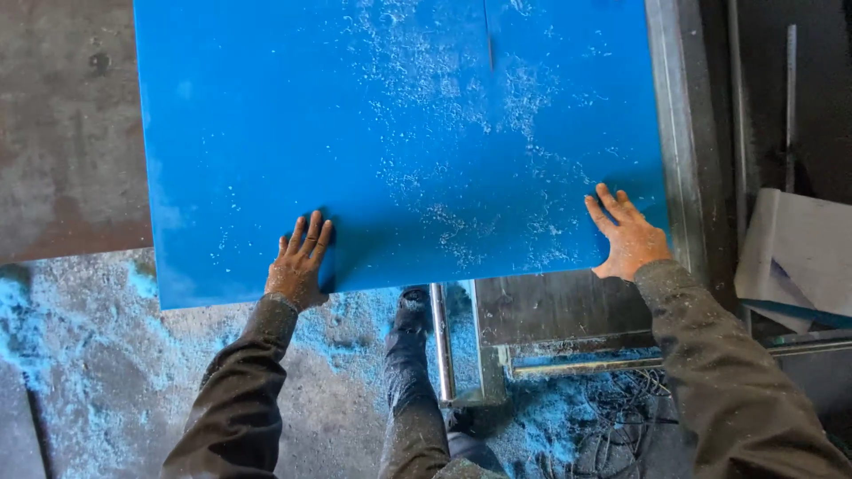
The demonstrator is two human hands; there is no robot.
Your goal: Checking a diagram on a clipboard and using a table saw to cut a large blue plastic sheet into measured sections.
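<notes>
Hands lie flat with fingers spread on the near edge of the big blue sheet (399, 133): our left hand (299, 263) at its near-left corner, our right hand (628, 238) near its right corner. The sheet stretches away from us over the metal tabletop (679, 133). Its far edge is cut off, and a thin slit (488, 35) is hard to make out among pale shavings (461, 133).
</notes>
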